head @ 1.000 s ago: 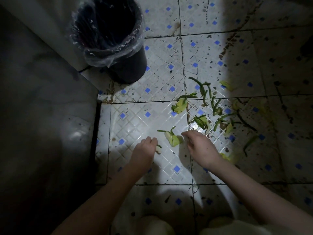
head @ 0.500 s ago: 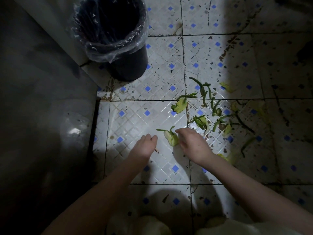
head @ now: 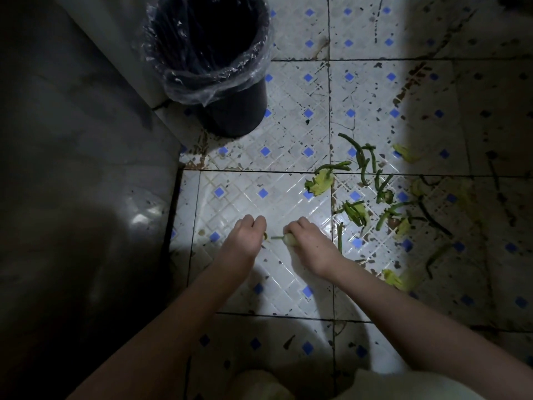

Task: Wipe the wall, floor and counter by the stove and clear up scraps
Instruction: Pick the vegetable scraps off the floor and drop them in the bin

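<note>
Green vegetable scraps (head: 357, 212), stems and pale leaf bits, lie scattered on the dirty white floor tiles (head: 259, 180) with blue diamonds. My right hand (head: 311, 241) is closed around a pale green scrap whose stem pokes out to the left. My left hand (head: 245, 238) is curled beside it, with a small yellowish bit at its fingertips; whether it holds that bit is hard to tell. A black bin (head: 219, 67) lined with a clear plastic bag stands at the far left of the floor.
A dark cabinet side (head: 86, 197) fills the left. More scraps lie to the right, among them a leaf (head: 392, 278) near my right forearm and long stems (head: 360, 154) farther away. Dark stains speckle the shadowed tiles (head: 476, 140) on the right.
My right hand has closed over the pale green scrap that lay between the hands and drawn it toward me. My left hand has curled its fingers and shifted slightly right.
</note>
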`<state>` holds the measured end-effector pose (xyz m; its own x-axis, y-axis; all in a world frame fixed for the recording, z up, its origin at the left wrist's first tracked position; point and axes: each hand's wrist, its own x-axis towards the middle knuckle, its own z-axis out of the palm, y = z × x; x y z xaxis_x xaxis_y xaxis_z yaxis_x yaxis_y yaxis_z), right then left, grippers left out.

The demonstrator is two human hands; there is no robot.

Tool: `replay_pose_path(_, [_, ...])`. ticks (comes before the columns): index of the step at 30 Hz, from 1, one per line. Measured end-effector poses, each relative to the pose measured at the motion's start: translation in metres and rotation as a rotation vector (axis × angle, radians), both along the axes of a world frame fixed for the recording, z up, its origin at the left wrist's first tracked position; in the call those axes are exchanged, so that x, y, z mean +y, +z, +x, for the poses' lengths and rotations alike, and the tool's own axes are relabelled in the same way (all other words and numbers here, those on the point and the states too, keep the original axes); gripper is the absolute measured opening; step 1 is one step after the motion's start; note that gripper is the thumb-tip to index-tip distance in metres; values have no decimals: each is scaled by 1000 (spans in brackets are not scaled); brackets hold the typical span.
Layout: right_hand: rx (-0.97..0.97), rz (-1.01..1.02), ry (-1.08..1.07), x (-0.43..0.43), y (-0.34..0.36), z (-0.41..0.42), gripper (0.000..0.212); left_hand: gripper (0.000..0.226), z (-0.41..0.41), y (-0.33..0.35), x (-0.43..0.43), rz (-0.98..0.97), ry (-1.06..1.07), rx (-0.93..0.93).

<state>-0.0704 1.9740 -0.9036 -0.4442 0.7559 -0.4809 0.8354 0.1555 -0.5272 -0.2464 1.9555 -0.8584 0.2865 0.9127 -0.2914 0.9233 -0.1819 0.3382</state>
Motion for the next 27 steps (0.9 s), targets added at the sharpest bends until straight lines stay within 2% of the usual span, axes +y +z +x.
replay_pose_path(4, [4, 22, 7, -2, 6, 3, 45, 33, 2, 6, 15, -44, 75, 40])
replay_pose_path(9, [-22, 182, -52, 30, 35, 12, 57, 26, 6, 39, 51, -45, 127, 20])
replay_pose_path(13, [31, 310, -102, 69, 65, 15, 50, 25, 0, 75, 86, 51, 122, 10])
replay_pose_path(16, [4, 365, -105, 100, 86, 15, 56, 35, -4, 100, 118, 161, 113, 89])
replay_pose_path(20, [15, 451, -106, 132, 111, 15, 50, 25, -14, 135, 157, 302, 99, 101])
replay_pose_path(23, [34, 519, -110, 154, 129, 11, 47, 30, -25, 155, 183, 396, 116, 151])
replay_pose_path(27, [94, 560, -125, 177, 149, -3, 44, 42, -41, 175, 210, 399, 153, 216])
